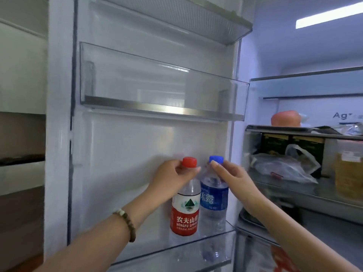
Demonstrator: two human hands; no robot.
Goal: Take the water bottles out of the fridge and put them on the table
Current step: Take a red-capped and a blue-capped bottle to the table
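Observation:
Two water bottles stand side by side in the lower clear door bin (pixel 176 252) of the open fridge door. The left one, the red-capped bottle (pixel 184 216), has a red and white label. The right one, the blue-capped bottle (pixel 215 201), has a blue label. My left hand (pixel 172 179) is wrapped around the neck of the red-capped bottle just under its cap. My right hand (pixel 229 173) grips the neck of the blue-capped bottle, fingertips at the cap. Both bottles stand upright, their bases still inside the bin.
An empty clear door bin (pixel 163 107) sits above the bottles, and another shelf (pixel 196 22) higher up. To the right, the fridge interior holds a plastic bag (pixel 284 169), dark boxes (pixel 284 142) and an orange-red item (pixel 285 118) on glass shelves.

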